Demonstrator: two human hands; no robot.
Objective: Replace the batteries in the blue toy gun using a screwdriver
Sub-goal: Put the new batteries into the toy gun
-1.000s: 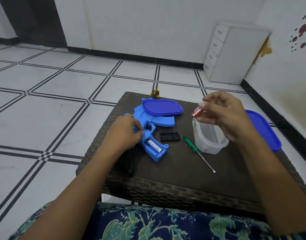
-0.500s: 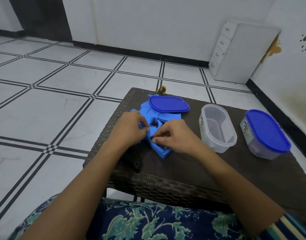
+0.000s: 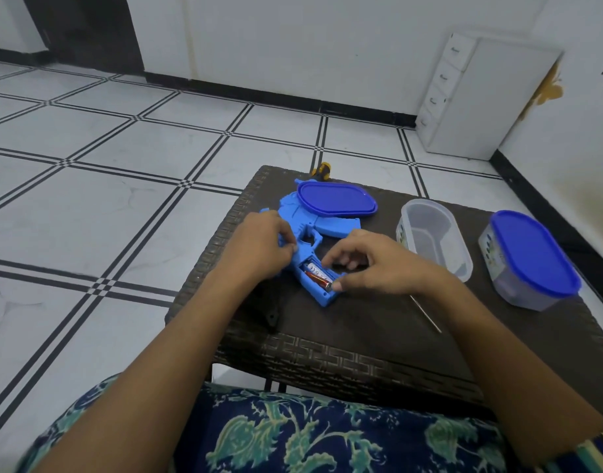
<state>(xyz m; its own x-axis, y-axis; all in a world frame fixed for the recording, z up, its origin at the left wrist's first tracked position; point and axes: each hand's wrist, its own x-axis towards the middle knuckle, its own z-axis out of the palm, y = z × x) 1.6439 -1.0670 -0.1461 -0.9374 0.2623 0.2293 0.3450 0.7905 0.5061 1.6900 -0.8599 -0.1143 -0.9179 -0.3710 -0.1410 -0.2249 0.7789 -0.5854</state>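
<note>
Progress, judged from the head view, stood past halfway: the blue toy gun (image 3: 322,228) lay on its side near the left front of the woven table (image 3: 327,353), the compartment in its handle open and uncovered, with a white-labelled cell (image 3: 313,268) seated inside and a copper-red battery (image 3: 318,278) lying beside it, nearer you. Your left hand (image 3: 259,247) gripped the gun's body by the trigger guard, fingers curled round it to pin it down. Your right hand (image 3: 371,264) pinched the outer end of the copper-red battery, thumb against its metal cap and forefinger curled over the top, so you seemed to be pressing it home. What was left, as I read it: seat that battery fully, refit the cover, which I could not find in view, and drive its screw with the screwdriver (image 3: 426,314), whose thin steel shaft showed just beyond your right wrist while its handle was hidden. As for materials, the gun was hard moulded plastic, matte, with stepped edges; the table was dark wicker with a key-pattern border. A clear oval tub (image 3: 433,237) stood open beside your right hand, a glossy blue lid (image 3: 337,201) lay over the gun's far end, and a second tub (image 3: 532,261) stood lidded, well to the right.
</note>
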